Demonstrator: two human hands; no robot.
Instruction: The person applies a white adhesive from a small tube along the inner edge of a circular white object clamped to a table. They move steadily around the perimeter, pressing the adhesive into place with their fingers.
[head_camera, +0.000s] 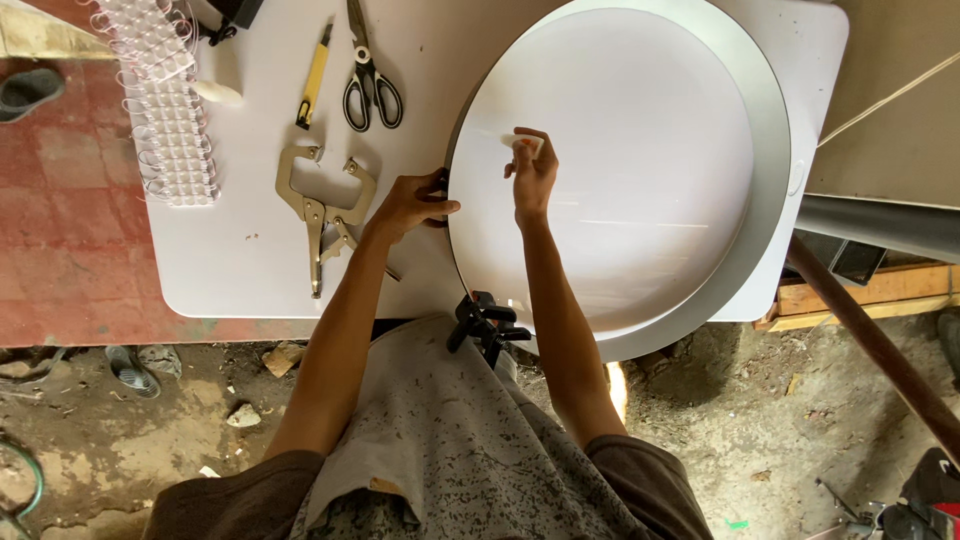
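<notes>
A large round white panel with a grey metal rim (775, 150) lies on a white table (230, 260). My left hand (410, 205) grips the panel's left edge, thumb on top. My right hand (530, 170) rests over the white face and pinches a small white piece (526, 143) between its fingertips. A black spring clamp (483, 325) bites the panel's near edge, just in front of my body.
To the left on the table lie metal locking pliers (322, 215), black-handled scissors (367, 85), a yellow utility knife (314, 78) and a strip of clear plastic clips (165, 110). A pipe (880, 350) slants at the right. Below is dirt ground with rubble.
</notes>
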